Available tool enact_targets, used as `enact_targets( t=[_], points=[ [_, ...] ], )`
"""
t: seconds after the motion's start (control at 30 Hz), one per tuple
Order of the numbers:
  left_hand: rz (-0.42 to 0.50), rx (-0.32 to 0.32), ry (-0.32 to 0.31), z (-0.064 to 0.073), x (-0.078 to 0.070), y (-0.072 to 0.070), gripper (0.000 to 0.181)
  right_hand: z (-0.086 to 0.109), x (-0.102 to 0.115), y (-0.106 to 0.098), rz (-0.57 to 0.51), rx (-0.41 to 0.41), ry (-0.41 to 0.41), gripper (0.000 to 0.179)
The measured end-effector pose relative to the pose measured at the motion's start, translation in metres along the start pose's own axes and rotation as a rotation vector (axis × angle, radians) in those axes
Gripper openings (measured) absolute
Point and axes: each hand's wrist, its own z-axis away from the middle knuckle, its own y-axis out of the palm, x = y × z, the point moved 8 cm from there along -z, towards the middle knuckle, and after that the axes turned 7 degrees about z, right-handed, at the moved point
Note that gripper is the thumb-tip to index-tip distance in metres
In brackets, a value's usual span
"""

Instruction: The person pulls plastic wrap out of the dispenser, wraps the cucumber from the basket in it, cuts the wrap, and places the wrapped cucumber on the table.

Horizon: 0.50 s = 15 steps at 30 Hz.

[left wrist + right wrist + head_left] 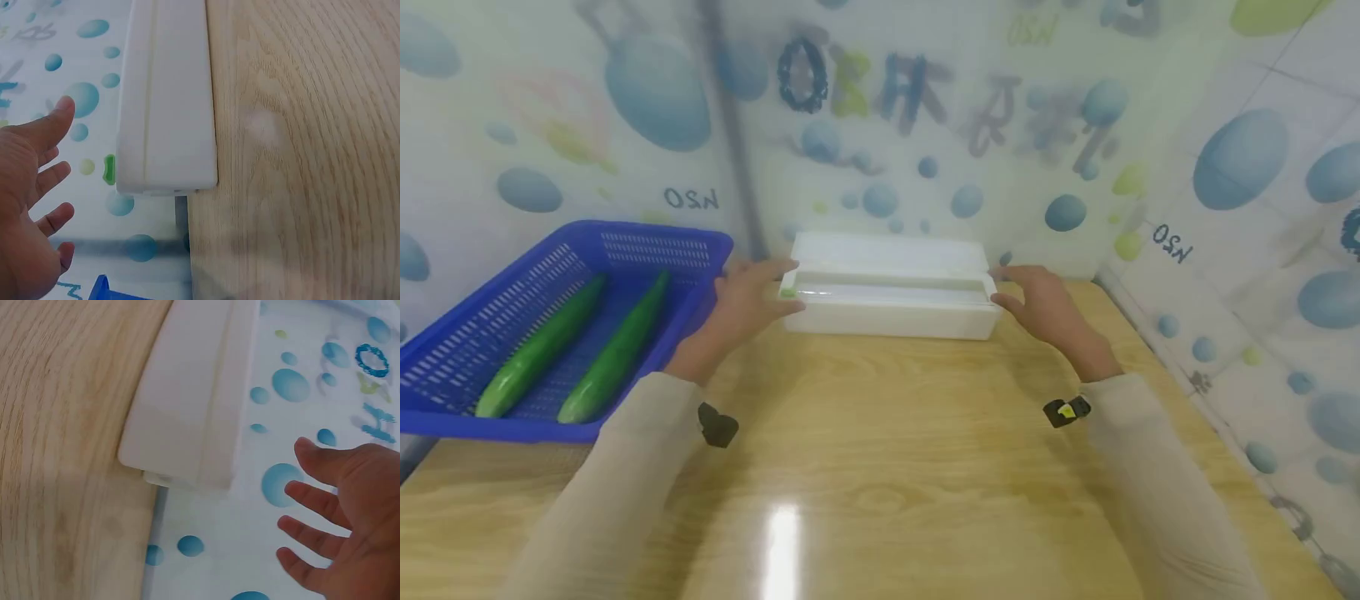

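Note:
A long white cling film dispenser box (891, 321) stands at the far side of the table, its lid (887, 252) raised at the back. Inside lies a roll of clear film (887, 294). A small green piece (787, 292) shows at the box's left end. My left hand (741, 296) is at that end, thumb and fingers spread apart. At the opposite end, my right hand (1048, 308) has its thumb and forefinger close to the corner. Both wrist views show the left hand (31, 162) and right hand (369, 512) with loosely extended fingers, holding nothing.
On the left, a blue plastic basket (512, 429) holds two cucumbers, one cucumber (542, 346) left of the other cucumber (617, 358). The wooden table (880, 467) meets a patterned wall (880, 167) behind the box and another wall on the right.

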Motion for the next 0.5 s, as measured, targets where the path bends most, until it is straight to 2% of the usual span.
enact_targets(
  t=[0.13,0.37,0.5],
  points=[
    [-0.026,0.009,0.026,-0.003,-0.007,0.009,0.059,-0.007,-0.007,0.012,0.011,0.000,0.012,0.032],
    [0.007,0.028,0.027,-0.004,-0.021,0.015,0.053,-0.019,-0.009,0.028,0.055,0.094,-0.011,0.022],
    [0.013,0.037,0.030,-0.007,-0.028,0.017,0.051,-0.025,-0.011,0.031,0.035,0.078,-0.030,0.015]
  ],
)
